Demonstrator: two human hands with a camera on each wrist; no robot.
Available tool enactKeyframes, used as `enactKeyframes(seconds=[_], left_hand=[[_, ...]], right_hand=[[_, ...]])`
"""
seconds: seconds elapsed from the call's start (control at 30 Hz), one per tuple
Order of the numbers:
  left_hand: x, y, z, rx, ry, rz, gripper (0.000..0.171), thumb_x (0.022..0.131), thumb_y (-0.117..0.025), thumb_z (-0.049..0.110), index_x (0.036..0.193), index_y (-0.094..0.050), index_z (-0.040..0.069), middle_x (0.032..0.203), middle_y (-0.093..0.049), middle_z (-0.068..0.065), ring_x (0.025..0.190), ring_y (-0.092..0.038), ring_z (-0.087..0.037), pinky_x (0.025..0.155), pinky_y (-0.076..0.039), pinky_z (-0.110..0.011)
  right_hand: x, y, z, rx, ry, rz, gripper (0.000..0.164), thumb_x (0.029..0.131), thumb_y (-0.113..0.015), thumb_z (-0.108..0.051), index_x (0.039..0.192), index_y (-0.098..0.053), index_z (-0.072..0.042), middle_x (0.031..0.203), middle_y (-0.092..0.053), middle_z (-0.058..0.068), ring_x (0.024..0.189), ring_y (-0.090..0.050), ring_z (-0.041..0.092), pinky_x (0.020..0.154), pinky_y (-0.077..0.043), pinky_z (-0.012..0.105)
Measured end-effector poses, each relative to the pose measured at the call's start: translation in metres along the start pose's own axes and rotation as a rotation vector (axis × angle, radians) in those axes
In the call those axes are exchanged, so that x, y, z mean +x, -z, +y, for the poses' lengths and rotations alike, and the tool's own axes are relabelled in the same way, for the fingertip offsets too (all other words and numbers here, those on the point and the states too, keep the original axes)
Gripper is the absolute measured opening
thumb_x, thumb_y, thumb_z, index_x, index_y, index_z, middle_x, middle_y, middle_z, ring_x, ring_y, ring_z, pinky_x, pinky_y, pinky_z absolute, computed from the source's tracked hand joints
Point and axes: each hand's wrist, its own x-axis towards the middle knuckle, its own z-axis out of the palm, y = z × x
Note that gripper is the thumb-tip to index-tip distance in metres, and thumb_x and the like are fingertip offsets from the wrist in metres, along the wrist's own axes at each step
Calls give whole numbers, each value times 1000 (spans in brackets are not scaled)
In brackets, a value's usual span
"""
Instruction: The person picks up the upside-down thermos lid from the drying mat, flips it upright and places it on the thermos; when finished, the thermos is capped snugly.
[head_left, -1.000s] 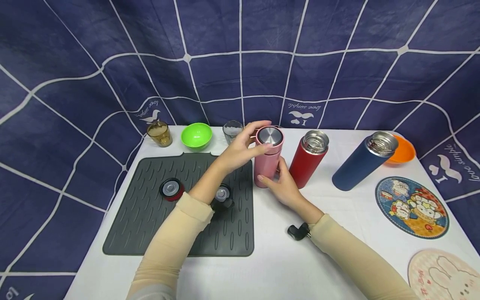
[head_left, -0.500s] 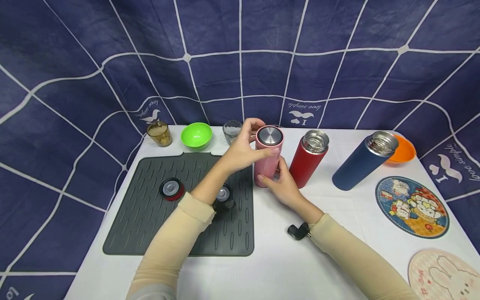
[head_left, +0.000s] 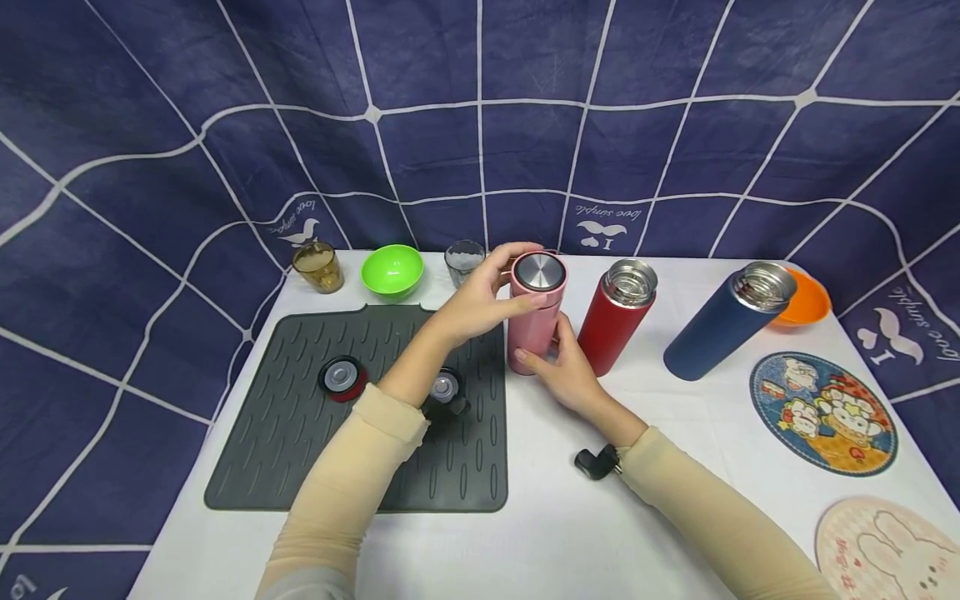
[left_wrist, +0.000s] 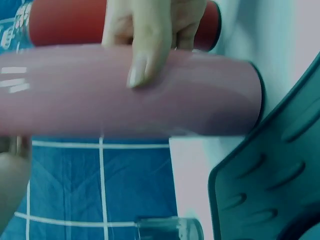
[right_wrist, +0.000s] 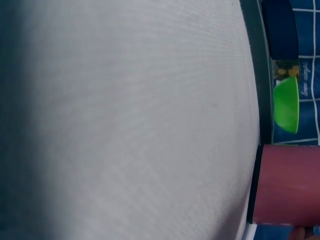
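Observation:
A pink thermos (head_left: 531, 337) stands upright beside the dark grey drying mat (head_left: 277, 467). My left hand (head_left: 480, 307) holds its pink lid (head_left: 542, 272), which has a brushed metal top, with the thumb along the near side and the fingers round the far side. Lower down, my right hand (head_left: 567, 377) grips the thermos body, thumb in front. In the left wrist view, the right hand (left_wrist: 150, 35) wraps the pink body (left_wrist: 200, 95). A red thermos (head_left: 611, 329) without a lid stands just right of the pink one.
A lidless blue thermos (head_left: 716, 329) stands farther right before an orange bowl (head_left: 806, 300). Two lids, one red-rimmed (head_left: 343, 379), lie on the mat. An amber glass (head_left: 319, 268), a green bowl (head_left: 393, 272) and a clear glass (head_left: 463, 260) line the back. Round placemats (head_left: 825, 417) lie right.
My left thumb and fingers slid round the lid toward the right, then came back left. The right hand keeps its hold, and the thermos stays in place.

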Motion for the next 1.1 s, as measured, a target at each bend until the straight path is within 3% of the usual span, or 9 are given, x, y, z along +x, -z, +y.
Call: enactKeyframes(seconds=[0.1, 0.3, 0.4, 0.5, 0.7, 0.8, 0.97, 1.1], left_hand=[[-1, 2, 0, -24, 4, -20, 68, 81, -66, -4, 142, -35, 0, 140, -43, -17, 128, -43, -26, 110, -34, -41], [0, -4, 2, 58, 27, 81, 73, 73, -78, 7, 134, -38, 2, 128, -50, -15, 119, -50, -22, 106, -38, -37], [-1, -2, 2, 28, 14, 39, 64, 78, -73, 3, 133, -42, -1, 131, -50, -16, 120, -50, -24, 107, -38, -38], [-1, 0, 2, 16, 6, 2, 67, 79, -69, -1, 139, -39, 0, 137, -46, -17, 125, -46, -25, 108, -36, -40], [-2, -6, 6, 84, 40, 100, 71, 73, -79, 7, 131, -40, 1, 127, -51, -14, 118, -52, -22, 105, -40, -37], [-1, -3, 6, 63, 30, 70, 62, 76, -75, 4, 130, -45, -1, 128, -51, -15, 118, -51, -23, 105, -40, -37], [3, 3, -10, 53, 13, -2, 68, 79, -72, 4, 139, -41, 4, 138, -47, -11, 126, -46, -21, 108, -37, -38], [5, -2, -24, 116, 24, 77, 73, 72, -82, 17, 134, -42, 12, 130, -52, -5, 119, -51, -14, 105, -39, -33]], right_hand=[[1, -1, 6, -3, 10, 7, 78, 83, -73, -27, 143, -24, -19, 138, -44, 6, 128, -45, 26, 106, -38, 49], [2, 0, 5, 19, -7, 3, 76, 83, -72, -25, 143, -24, -21, 138, -44, 6, 128, -45, 26, 106, -39, 48], [0, 0, -3, 18, -18, -2, 76, 84, -71, -21, 143, -24, -17, 139, -43, 9, 129, -44, 28, 107, -37, 49], [-3, 1, -14, 14, -23, -6, 74, 85, -70, -16, 143, -24, -11, 139, -43, 14, 129, -43, 32, 107, -36, 51], [-8, 1, -29, 13, -27, -15, 74, 86, -69, -14, 143, -23, -10, 139, -43, 15, 129, -44, 33, 107, -36, 51], [-8, 1, -30, 17, -24, -16, 73, 86, -69, -13, 143, -23, -9, 139, -42, 15, 129, -43, 33, 107, -36, 51], [-9, 2, -30, 11, -36, -20, 73, 85, -69, -14, 143, -24, -10, 139, -42, 16, 129, -44, 34, 106, -37, 51], [-9, 2, -29, 10, -35, -31, 73, 86, -69, -14, 143, -24, -11, 139, -43, 16, 128, -45, 34, 104, -39, 51]])
